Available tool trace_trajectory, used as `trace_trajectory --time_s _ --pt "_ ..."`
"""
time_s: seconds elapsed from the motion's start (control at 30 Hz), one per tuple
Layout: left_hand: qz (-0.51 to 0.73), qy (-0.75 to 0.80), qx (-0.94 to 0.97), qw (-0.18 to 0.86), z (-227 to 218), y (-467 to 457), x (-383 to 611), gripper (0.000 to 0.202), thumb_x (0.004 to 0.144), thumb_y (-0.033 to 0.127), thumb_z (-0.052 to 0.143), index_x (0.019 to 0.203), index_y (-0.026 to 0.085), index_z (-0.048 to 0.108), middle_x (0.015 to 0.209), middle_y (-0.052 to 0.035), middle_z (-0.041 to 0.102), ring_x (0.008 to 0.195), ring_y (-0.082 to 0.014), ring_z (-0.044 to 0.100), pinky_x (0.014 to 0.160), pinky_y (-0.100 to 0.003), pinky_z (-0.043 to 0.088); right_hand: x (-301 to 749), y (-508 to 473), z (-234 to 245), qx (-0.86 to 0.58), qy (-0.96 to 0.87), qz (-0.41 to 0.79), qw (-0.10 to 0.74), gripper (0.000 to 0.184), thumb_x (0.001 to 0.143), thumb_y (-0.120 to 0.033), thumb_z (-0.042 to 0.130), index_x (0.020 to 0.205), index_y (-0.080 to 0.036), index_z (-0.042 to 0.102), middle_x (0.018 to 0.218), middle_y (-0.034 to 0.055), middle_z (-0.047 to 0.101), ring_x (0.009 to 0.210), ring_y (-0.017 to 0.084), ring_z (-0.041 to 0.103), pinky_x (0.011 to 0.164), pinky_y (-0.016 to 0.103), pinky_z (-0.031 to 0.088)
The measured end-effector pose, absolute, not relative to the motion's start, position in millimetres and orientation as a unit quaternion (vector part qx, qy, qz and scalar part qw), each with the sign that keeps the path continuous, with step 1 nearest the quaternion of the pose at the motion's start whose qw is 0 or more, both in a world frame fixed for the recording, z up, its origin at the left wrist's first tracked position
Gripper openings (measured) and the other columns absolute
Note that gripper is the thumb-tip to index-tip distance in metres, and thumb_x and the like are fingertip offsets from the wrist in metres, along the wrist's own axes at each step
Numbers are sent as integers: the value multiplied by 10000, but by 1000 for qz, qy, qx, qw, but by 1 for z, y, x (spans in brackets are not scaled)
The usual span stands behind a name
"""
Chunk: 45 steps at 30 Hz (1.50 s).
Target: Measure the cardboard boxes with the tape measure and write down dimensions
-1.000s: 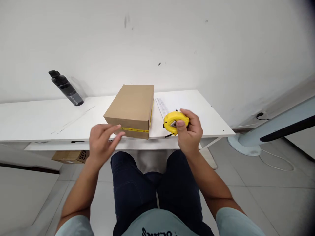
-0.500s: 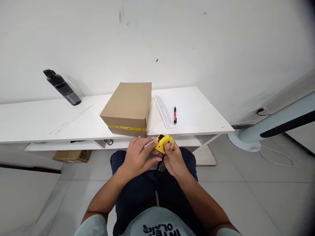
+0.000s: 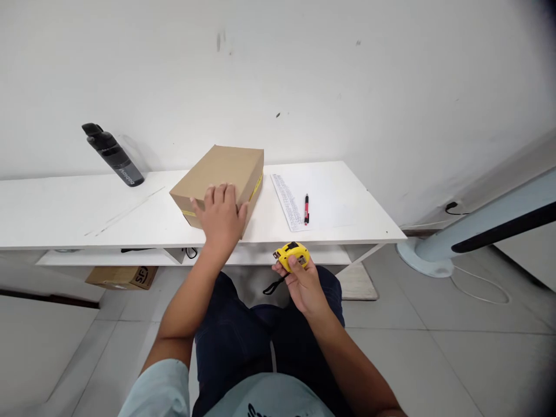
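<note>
A brown cardboard box (image 3: 221, 165) with yellow tape round its sides sits on the white shelf. My left hand (image 3: 221, 217) lies over its near edge, fingers spread on the lid and thumb towards the right side; the palm hides part of the front. In my right hand (image 3: 304, 281), in front of the shelf edge, is a yellow tape measure (image 3: 293, 256). Its metal tip shows at the left end, and a black wrist strap (image 3: 274, 285) dangles below. Right of the box lie a sheet with handwriting (image 3: 284, 200) and a red and black pen (image 3: 306, 209).
A dark bottle (image 3: 115, 155) stands at the left by the wall. Under the shelf (image 3: 56, 211), another cardboard box (image 3: 124, 278) rests on the floor. At the right rises a pale blue column (image 3: 452, 234) with a cable behind it.
My left hand has left the tape measure and reached forward onto the box. The box has turned slightly, showing more of its right side. My right hand still holds the tape measure.
</note>
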<state>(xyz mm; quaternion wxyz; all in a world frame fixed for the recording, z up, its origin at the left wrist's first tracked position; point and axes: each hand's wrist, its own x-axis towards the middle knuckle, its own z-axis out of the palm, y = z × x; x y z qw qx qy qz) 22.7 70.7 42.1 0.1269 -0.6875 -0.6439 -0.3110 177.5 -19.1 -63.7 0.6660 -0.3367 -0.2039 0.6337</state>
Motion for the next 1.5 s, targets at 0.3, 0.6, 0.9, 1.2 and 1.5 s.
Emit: trace_trajectory --time_s 0.3,0.6,0.9,1.2,1.5 --pt "-316 -464 -827 -14 54 44 -99 417 1005 358 601 1420 335 629 1600 -39 533 1560 -282 403 1299 -561 349 223 -10 -68 -361 -220 577 699 556 580 -467 1012 961 -259 664 892 -23 733 741 140 711 727 335 650" --pt "-398 -359 -816 216 25 7 -66 487 925 148 632 1385 309 630 1411 -69 689 1433 -280 561 1251 -564 380 218 -13 -55 -333 -335 561 680 595 624 -445 995 1049 -293 607 880 -36 701 717 146 713 604 287 627" --pt "-412 -233 -854 216 10 -27 -12 226 951 195 733 1167 240 684 1007 9 830 863 -117 765 1241 -422 388 182 -26 -32 -304 -434 619 580 698 671 -432 969 1123 -329 448 905 -57 712 707 109 678 630 220 583" --pt "-413 -302 -794 328 34 -6 -66 264 935 132 693 1111 325 653 1054 43 835 732 -133 744 1123 -442 435 203 19 -2 -332 -432 503 671 625 587 -353 1010 1048 -315 589 928 -35 716 800 181 703 731 329 608" --pt "-537 -479 -659 221 29 39 -140 94 985 316 660 1044 272 603 1004 -17 812 839 -197 745 1107 -525 481 264 111 23 -323 -449 390 736 716 588 -502 975 1227 -349 691 1047 -22 696 895 165 653 643 269 523"
